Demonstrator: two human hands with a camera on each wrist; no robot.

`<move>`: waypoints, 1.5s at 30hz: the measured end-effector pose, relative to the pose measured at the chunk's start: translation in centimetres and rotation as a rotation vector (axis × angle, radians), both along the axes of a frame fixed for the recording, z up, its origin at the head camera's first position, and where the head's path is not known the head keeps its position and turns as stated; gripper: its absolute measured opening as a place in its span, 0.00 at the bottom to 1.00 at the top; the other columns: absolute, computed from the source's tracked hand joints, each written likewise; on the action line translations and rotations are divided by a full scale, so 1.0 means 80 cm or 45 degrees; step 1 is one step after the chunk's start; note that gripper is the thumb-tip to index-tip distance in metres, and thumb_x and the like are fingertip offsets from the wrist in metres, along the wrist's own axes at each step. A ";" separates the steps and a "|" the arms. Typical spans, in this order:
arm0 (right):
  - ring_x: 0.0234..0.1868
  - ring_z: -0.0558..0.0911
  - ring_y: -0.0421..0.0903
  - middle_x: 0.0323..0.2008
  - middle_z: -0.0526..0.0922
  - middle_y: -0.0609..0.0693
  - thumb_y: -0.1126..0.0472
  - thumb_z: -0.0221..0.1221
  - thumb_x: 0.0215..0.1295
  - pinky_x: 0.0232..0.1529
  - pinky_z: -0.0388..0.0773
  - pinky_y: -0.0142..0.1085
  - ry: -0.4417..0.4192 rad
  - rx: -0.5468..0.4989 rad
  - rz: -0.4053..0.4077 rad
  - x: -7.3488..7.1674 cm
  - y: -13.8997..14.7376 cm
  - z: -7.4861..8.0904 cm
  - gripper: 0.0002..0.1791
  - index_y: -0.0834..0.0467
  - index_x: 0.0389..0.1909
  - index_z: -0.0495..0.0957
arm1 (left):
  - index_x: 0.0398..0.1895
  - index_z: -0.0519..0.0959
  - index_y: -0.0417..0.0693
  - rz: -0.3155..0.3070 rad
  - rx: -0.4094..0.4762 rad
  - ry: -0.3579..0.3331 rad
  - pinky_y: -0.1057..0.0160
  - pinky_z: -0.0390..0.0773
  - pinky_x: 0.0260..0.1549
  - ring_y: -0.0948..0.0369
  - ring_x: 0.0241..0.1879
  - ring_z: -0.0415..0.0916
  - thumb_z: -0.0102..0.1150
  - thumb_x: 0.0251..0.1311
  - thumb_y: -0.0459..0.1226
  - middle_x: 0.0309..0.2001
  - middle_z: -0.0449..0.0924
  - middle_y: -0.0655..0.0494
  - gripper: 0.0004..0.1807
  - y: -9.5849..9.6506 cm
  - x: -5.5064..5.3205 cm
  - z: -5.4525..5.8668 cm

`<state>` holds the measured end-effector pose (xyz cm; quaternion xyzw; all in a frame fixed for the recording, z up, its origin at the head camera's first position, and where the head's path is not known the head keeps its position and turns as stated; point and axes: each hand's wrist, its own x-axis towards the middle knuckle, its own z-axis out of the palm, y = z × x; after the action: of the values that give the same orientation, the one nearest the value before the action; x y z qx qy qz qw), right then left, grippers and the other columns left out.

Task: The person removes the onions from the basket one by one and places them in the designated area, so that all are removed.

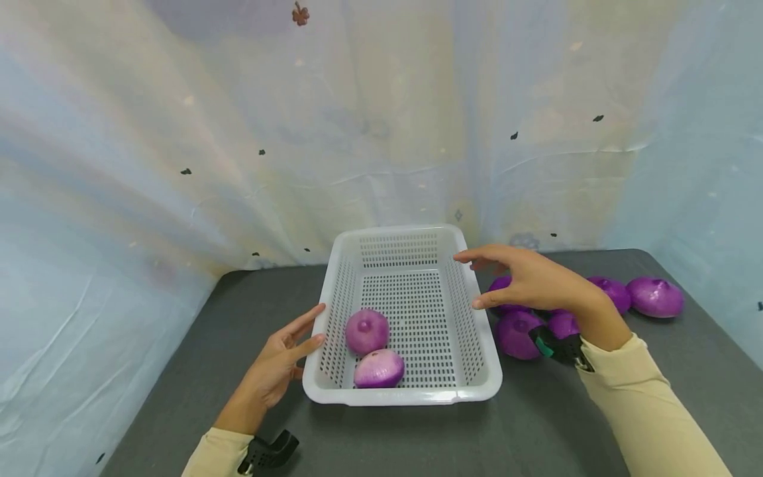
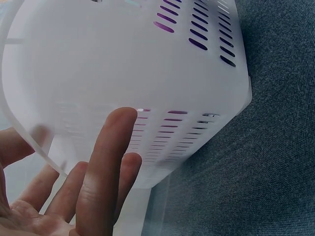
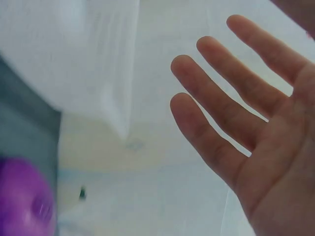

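Observation:
A white perforated plastic basket (image 1: 405,396) stands in the middle of a dark table. Inside, toward its near left, lie two onions: a round purple onion (image 1: 366,331) and a paler streaked onion (image 1: 379,369). My left hand (image 1: 277,364) holds the basket's left rim; in the left wrist view some fingers (image 2: 101,172) lie along the outer wall below the rim. Over the right rim hovers my right hand (image 1: 524,275), fingers spread and holding nothing. Below it and to its right sit several purple onions (image 1: 517,334), partly hidden by the hand and wrist.
The dark table (image 1: 381,440) ends at a pale patterned curtain (image 1: 393,132) behind the basket. At the far right, a glossy onion (image 1: 656,297) lies near the table's right edge.

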<state>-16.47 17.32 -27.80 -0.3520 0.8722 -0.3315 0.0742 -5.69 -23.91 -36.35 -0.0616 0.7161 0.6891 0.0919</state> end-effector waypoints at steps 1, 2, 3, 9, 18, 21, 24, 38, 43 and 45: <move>0.64 0.76 0.52 0.66 0.75 0.48 0.44 0.72 0.54 0.61 0.72 0.57 0.001 0.002 0.014 -0.001 -0.008 0.004 0.41 0.45 0.70 0.69 | 0.76 0.62 0.62 0.000 0.001 -0.002 0.45 0.85 0.40 0.56 0.54 0.78 0.62 0.67 0.39 0.76 0.58 0.53 0.35 0.000 0.000 0.000; 0.64 0.75 0.51 0.66 0.75 0.48 0.44 0.72 0.54 0.60 0.73 0.56 0.000 0.004 0.030 -0.003 -0.016 0.006 0.41 0.45 0.70 0.69 | 0.76 0.62 0.62 0.001 0.002 -0.004 0.45 0.85 0.40 0.56 0.54 0.79 0.62 0.67 0.39 0.75 0.58 0.53 0.35 0.001 0.000 0.000; 0.64 0.75 0.51 0.66 0.74 0.47 0.45 0.72 0.55 0.60 0.73 0.56 0.002 -0.004 0.056 -0.005 -0.023 0.007 0.41 0.45 0.70 0.69 | 0.76 0.62 0.62 0.000 0.002 -0.004 0.45 0.85 0.40 0.57 0.54 0.79 0.62 0.67 0.39 0.75 0.58 0.53 0.35 0.001 0.000 0.001; 0.63 0.76 0.49 0.66 0.75 0.43 0.47 0.73 0.55 0.61 0.74 0.54 -0.021 -0.042 0.182 -0.012 -0.068 0.012 0.40 0.46 0.69 0.70 | 0.75 0.63 0.64 0.005 -0.013 -0.014 0.46 0.85 0.41 0.56 0.54 0.79 0.62 0.67 0.40 0.76 0.58 0.55 0.35 0.000 0.000 0.002; 0.63 0.77 0.49 0.66 0.76 0.44 0.48 0.73 0.54 0.63 0.75 0.48 -0.089 0.013 0.304 -0.026 -0.141 0.001 0.39 0.48 0.68 0.72 | 0.76 0.62 0.62 0.001 -0.009 -0.009 0.44 0.85 0.41 0.55 0.55 0.78 0.62 0.67 0.40 0.76 0.57 0.53 0.35 -0.001 0.001 0.000; 0.63 0.77 0.47 0.65 0.77 0.43 0.48 0.73 0.55 0.62 0.77 0.46 -0.114 0.047 0.325 -0.034 -0.159 -0.009 0.38 0.47 0.68 0.72 | 0.76 0.62 0.63 -0.003 -0.009 -0.011 0.44 0.85 0.41 0.55 0.55 0.78 0.62 0.67 0.40 0.76 0.57 0.53 0.35 -0.001 0.002 0.000; 0.63 0.77 0.47 0.65 0.77 0.45 0.50 0.73 0.56 0.60 0.78 0.45 -0.154 0.071 0.349 -0.040 -0.173 -0.021 0.37 0.48 0.68 0.72 | 0.76 0.62 0.62 0.002 -0.018 -0.011 0.44 0.85 0.40 0.54 0.55 0.78 0.61 0.67 0.40 0.76 0.57 0.52 0.35 0.000 0.003 0.000; 0.69 0.71 0.53 0.66 0.75 0.45 0.49 0.74 0.53 0.65 0.72 0.52 -0.329 0.162 0.323 -0.044 -0.206 -0.072 0.36 0.43 0.65 0.74 | 0.75 0.63 0.63 0.026 -0.031 -0.034 0.48 0.86 0.38 0.55 0.54 0.79 0.62 0.67 0.40 0.77 0.56 0.54 0.35 -0.005 0.004 0.000; 0.70 0.70 0.54 0.67 0.73 0.47 0.54 0.75 0.52 0.66 0.72 0.52 -0.342 0.200 0.355 -0.041 -0.210 -0.080 0.39 0.44 0.67 0.73 | 0.75 0.62 0.64 0.024 -0.047 -0.035 0.49 0.86 0.38 0.55 0.55 0.78 0.62 0.67 0.41 0.77 0.56 0.54 0.35 -0.005 0.004 0.002; 0.70 0.70 0.53 0.67 0.74 0.45 0.56 0.75 0.52 0.66 0.72 0.52 -0.335 0.216 0.369 -0.040 -0.212 -0.083 0.39 0.43 0.67 0.73 | 0.75 0.62 0.64 0.026 -0.051 -0.036 0.49 0.86 0.39 0.55 0.55 0.77 0.62 0.67 0.41 0.77 0.56 0.54 0.35 -0.004 0.005 0.003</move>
<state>-19.63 0.37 -34.43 -0.4201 0.8199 -0.2860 0.2635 -5.31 -24.25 -36.15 -0.0803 0.7277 0.6747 0.0937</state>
